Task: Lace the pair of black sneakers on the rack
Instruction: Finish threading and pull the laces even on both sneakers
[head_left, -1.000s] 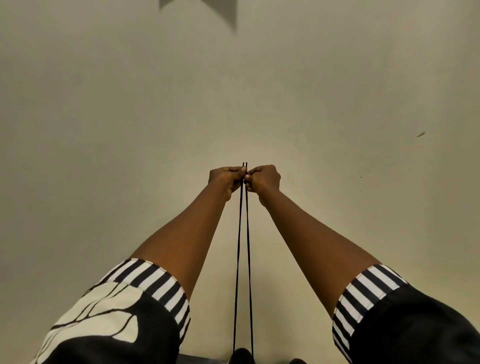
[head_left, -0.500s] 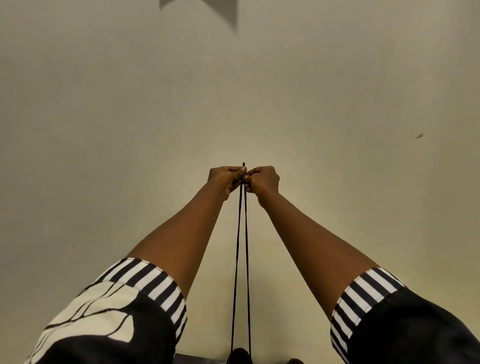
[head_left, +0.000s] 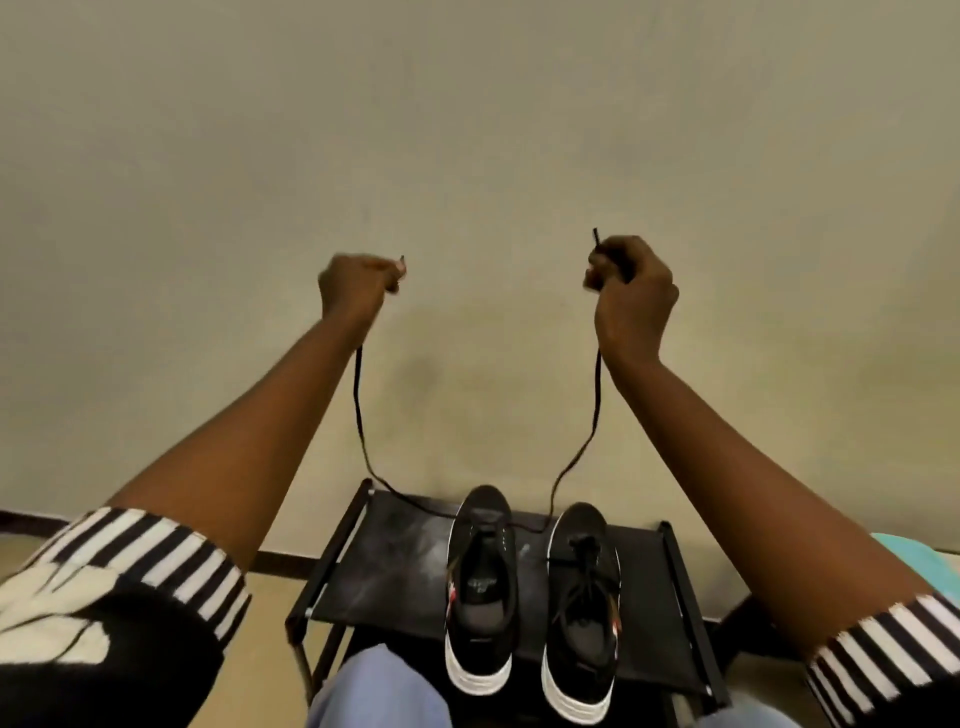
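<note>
Two black sneakers with white heels stand side by side on a black rack (head_left: 384, 577), toes toward the wall. The left sneaker (head_left: 480, 587) has a black lace (head_left: 359, 410) threaded through its front eyelets only. The right sneaker (head_left: 583, 608) looks fully laced. My left hand (head_left: 358, 286) pinches one lace end, raised up left of the shoes. My right hand (head_left: 626, 280) pinches the other end, raised up on the right. Both lace halves hang slack down to the left sneaker.
A plain beige wall (head_left: 467, 130) rises right behind the rack, with a dark skirting board (head_left: 31, 519) at its foot. My knee in light blue trousers (head_left: 374, 691) sits just before the rack. Something turquoise (head_left: 919, 556) lies at the right edge.
My hands were together holding both lace halves taut and upright; now they are spread wide apart and the lace hangs slack. The view has tilted down, showing the rack and shoes.
</note>
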